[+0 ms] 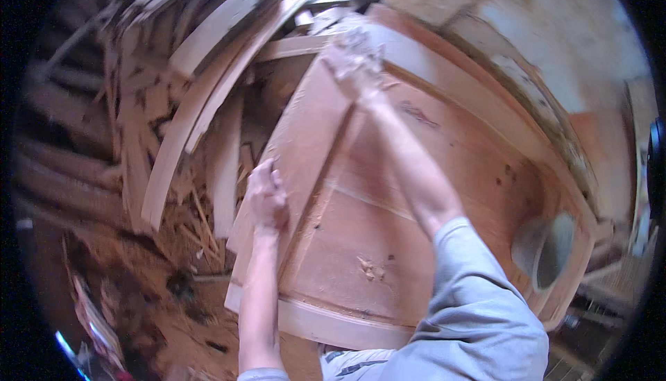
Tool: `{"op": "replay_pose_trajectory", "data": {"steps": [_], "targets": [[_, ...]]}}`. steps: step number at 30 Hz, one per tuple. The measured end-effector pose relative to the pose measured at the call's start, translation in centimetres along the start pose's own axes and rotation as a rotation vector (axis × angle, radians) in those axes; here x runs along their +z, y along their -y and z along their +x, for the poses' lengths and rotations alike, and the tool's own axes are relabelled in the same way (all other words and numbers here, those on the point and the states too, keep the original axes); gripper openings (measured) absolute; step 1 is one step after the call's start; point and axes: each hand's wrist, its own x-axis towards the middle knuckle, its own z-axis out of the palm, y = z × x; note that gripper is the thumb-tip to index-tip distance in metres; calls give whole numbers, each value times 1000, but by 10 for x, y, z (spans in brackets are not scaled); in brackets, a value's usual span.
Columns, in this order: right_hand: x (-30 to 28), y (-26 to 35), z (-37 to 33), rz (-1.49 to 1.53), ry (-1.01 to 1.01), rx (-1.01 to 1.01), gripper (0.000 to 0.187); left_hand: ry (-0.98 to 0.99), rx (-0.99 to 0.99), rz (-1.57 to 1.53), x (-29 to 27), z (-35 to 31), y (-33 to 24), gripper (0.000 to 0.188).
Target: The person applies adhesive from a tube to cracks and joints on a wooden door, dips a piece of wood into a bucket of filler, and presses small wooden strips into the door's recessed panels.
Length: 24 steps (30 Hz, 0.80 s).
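Observation:
A large reddish-brown wooden panel point(368, 235) with a raised frame lies in front of me. At its left side my left hand point(267, 197) is closed over the edge of the wide frame board, its fingers curled. My right hand point(354, 69) reaches to the far end of that board. In it is a pale, crumpled wad point(361, 44), pressed against the wood near the far corner; blur hides its exact kind. Wood dust and a few shavings point(371, 267) lie on the panel. On the right side of the panel sits a round grey container point(544, 250), its mouth tilted.
Curved wooden offcuts point(201, 103) and scraps are heaped on the left and far left. Dusty brown ground point(166, 305) shows at the lower left. Beyond the panel's far right edge lie a rough-edged slab point(527, 75) and pale boards point(603, 166).

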Motion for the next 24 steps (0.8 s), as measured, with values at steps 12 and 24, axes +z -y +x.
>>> {"op": "replay_pose_trajectory", "data": {"steps": [12, 24], "targets": [[-296, -33, -465, 628, 130, 307, 10, 50, 6, -173, 25, -17, -1, 33], [-441, -138, -708, 305, 17, 1126, 13, -338, 207, 427, 12, -27, 70, 29]]}}
